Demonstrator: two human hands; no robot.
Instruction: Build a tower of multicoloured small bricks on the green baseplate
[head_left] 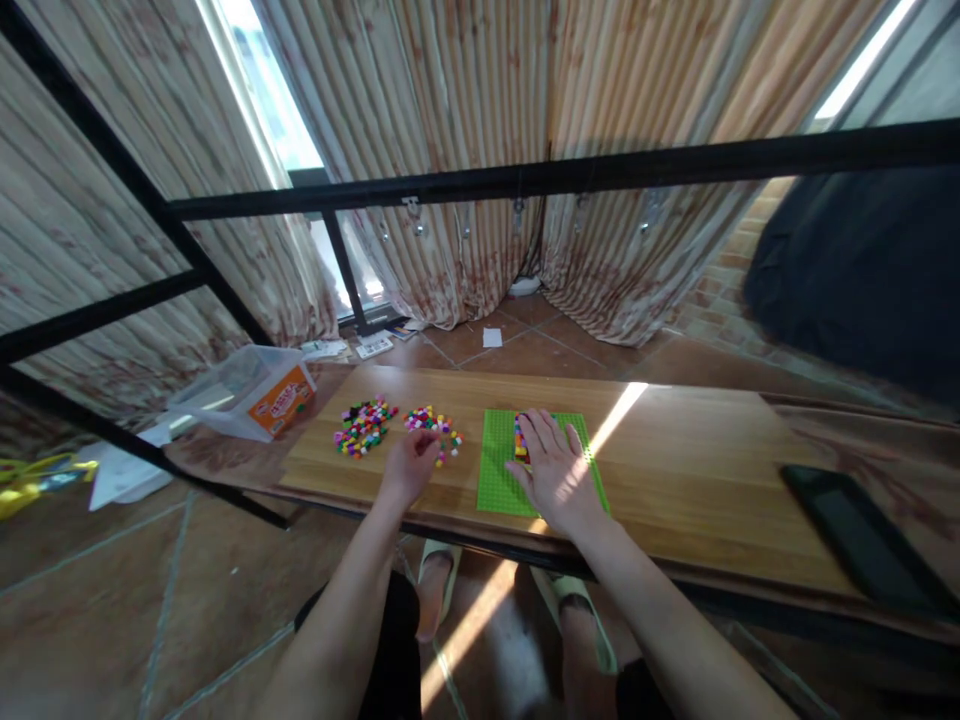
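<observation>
Overlapping the green baseplate (495, 478), the right hand (556, 470) partly hides coloured bricks (520, 441).

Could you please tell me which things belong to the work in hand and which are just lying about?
In the work:
green baseplate, under the right hand
colourful bricks on it
loose brick piles, near the left hand

Apparently lying about:
dark flat device
clear labelled box
white paper

Pleated curtains (480, 90) behind a black metal frame (600, 174), white paper (492, 338) on the tiled floor (112, 600)
</observation>
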